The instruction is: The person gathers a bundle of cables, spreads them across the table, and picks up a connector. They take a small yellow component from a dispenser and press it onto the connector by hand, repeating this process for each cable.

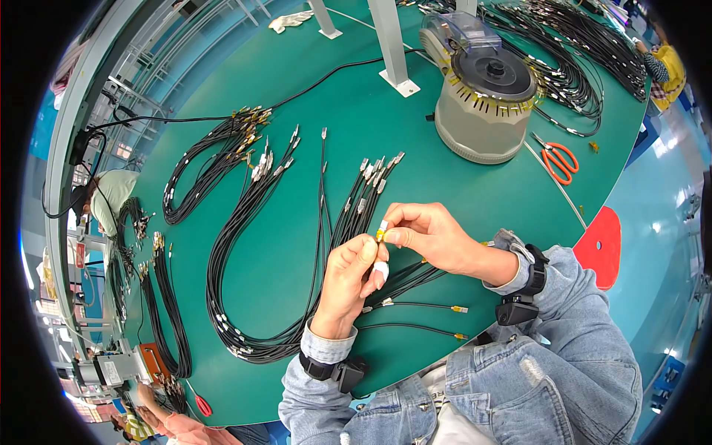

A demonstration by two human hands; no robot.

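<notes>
A thin black cable (pixel 404 276) with a small yellow tag (pixel 380 235) near its end is sitting just below the centre of the frame, pinched between both hands. The right hand (pixel 430 237) is gripping the yellow tag between thumb and forefinger, while the left hand (pixel 348 278) is closing its fingers on the cable just below, one fingertip wrapped in white tape. The cable is trailing down and to the right under the hands. Just beneath them, two more black cables with yellow tags (pixel 460 308) are lying on the green table (pixel 311 96). Bundles of black cables with metal terminals (pixel 245 245) are looping across the left half of the frame. A round grey tape dispenser (pixel 486 96) is standing at the upper right, with orange-handled scissors (pixel 560 162) lying just beside it.
</notes>
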